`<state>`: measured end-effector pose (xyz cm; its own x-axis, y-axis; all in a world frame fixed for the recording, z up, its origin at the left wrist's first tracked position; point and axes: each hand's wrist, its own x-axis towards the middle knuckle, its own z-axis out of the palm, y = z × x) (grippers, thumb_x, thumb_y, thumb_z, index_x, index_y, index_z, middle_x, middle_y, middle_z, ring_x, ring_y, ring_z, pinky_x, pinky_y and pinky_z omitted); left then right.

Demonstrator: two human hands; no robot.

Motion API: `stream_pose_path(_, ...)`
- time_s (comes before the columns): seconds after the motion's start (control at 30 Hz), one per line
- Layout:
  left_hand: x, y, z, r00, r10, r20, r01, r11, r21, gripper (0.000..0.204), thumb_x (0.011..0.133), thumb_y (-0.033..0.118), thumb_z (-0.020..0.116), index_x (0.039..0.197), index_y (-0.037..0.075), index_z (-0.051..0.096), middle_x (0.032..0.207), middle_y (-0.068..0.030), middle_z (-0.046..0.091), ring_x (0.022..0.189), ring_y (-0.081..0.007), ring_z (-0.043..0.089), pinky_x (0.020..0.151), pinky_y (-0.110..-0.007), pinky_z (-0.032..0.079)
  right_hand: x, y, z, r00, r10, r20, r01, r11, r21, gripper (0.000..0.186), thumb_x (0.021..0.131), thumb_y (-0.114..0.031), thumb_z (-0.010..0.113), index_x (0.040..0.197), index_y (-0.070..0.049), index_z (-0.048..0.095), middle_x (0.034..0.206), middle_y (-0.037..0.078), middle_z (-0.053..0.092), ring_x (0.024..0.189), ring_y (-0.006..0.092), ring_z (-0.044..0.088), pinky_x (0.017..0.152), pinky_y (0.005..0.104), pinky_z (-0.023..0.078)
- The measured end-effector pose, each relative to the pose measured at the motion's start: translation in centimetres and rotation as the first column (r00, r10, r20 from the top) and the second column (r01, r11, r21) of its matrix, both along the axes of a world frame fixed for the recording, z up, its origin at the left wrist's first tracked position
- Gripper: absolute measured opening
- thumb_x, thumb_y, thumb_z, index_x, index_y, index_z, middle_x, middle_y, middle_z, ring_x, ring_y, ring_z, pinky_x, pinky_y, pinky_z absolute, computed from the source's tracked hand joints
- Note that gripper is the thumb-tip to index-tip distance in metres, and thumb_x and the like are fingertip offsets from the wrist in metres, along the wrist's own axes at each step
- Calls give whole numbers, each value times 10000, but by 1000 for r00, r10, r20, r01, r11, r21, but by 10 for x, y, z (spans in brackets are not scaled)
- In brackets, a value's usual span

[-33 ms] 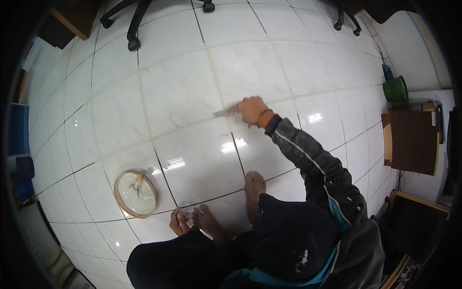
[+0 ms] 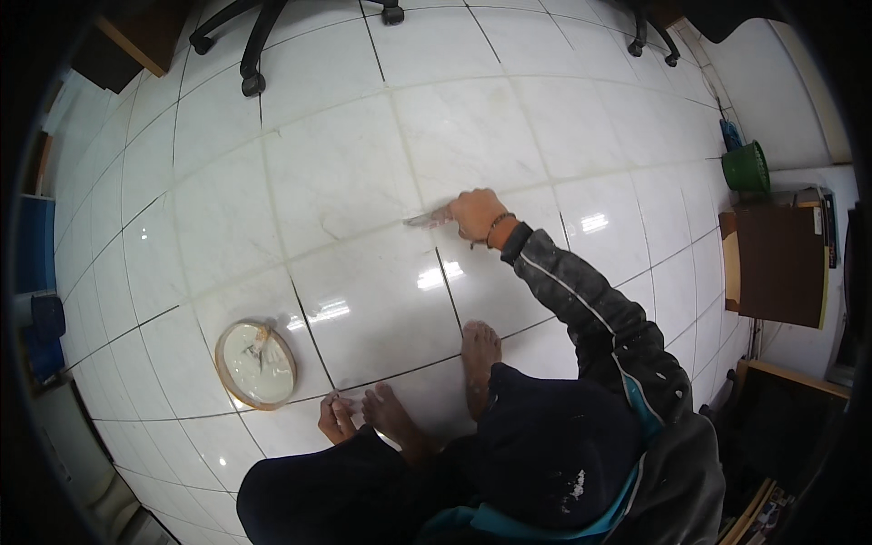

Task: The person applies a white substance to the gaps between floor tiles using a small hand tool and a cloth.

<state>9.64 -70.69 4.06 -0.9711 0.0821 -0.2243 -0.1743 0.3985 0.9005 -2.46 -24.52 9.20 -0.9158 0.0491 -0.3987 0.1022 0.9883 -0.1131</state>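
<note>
My right hand [image 2: 478, 217] is stretched out over the white tiled floor [image 2: 359, 282], closed on a thin, flat scraper blade [image 2: 423, 220]. The blade's tip lies at the joint between tiles, near a crossing of the lines. My left hand [image 2: 337, 420] is low beside my left foot, its fingers bent together; whether they pinch something small cannot be made out. Left of that hand stands a round tub [image 2: 258, 386] of white paste, with a tool with a tan handle [image 2: 262, 334] resting in it.
Wheeled chair legs [image 2: 259, 50] stand at the far left, more at the far right. A green bin [image 2: 747, 167] and a brown cabinet [image 2: 779, 265] line the right side. My bare feet [image 2: 481, 350] are on the tiles. Several nearer joints are dark, those farther ahead pale.
My right hand and the scraper have shifted very slightly nearer to me. The left hand and the tub look the same.
</note>
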Motion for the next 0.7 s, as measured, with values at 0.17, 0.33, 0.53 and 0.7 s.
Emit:
stream_pose_path(0.17, 0, -15, 3, 996, 85, -22, -85, 996, -18, 353, 969, 250, 424, 1040, -62, 573, 660, -61, 566, 578, -105, 493, 566, -242, 402, 43, -20, 3, 1000, -8, -10, 8, 998, -63, 436, 686, -76, 577, 1053, -291, 673, 798, 98, 664, 756, 295, 647, 667, 395, 510)
stream_pose_path(0.33, -3, -24, -2, 991, 84, -103, -84, 996, 8, 349, 961, 231, 426, 1052, -75, 568, 653, -58, 550, 589, -110, 482, 574, -242, 402, 39, -33, 11, 987, -160, -17, 155, 975, -158, 366, 698, -106, 603, 1042, -214, 665, 853, 114, 666, 823, 301, 642, 706, 412, 515)
stream_pose_path(0.53, -18, -11, 4, 987, -69, -146, 73, 997, 21, 334, 949, 208, 432, 1051, -80, 569, 641, -58, 531, 601, -122, 489, 593, -251, 413, 10, -16, -15, 945, -208, -253, 135, 951, -277, 352, 725, -144, 635, 1075, -179, 646, 923, 117, 670, 887, 296, 642, 757, 405, 520)
stream_pose_path(0.7, -25, -1, -3, 992, -39, -117, 43, 999, 28, 350, 965, 217, 410, 1063, -82, 564, 683, -74, 574, 611, -115, 506, 594, -242, 419, 26, -71, -13, 984, -154, -94, 137, 976, -169, 379, 779, -203, 598, 1157, -224, 601, 930, 84, 673, 853, 304, 640, 744, 417, 504)
